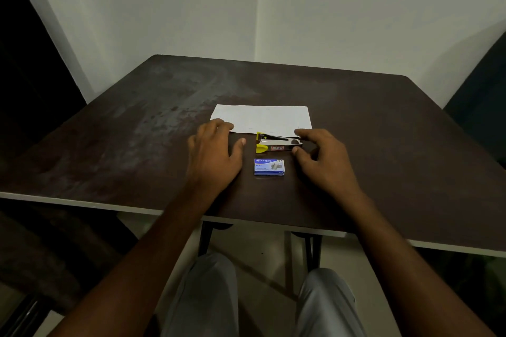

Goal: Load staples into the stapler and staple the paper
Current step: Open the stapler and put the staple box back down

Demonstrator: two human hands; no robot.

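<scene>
Watching the head cam. Stapler lies on the dark table, just off the near edge of the paper, long axis running left-right, yellow end to the left. Staple box sits closed just nearer me, apart from the stapler, between the two hands.

Right hand is the one on it: index finger at the stapler's far right corner, thumb at the near right corner, so the pinch brackets the right end. Fingers look to be touching, but I can't tell whether it's really gripped yet; stapler looks flat on the table. Wrist low, palm down, remaining fingers curled.

Left hand is palm down and spread, fingertips on the paper's near-left corner, thumb pointing toward the yellow end, clearly apart from it. Holding nothing.

My read: loading not started. Next move is lifting by the right end, left hand coming to the yellow end to open it. Box is equally near either hand.
</scene>
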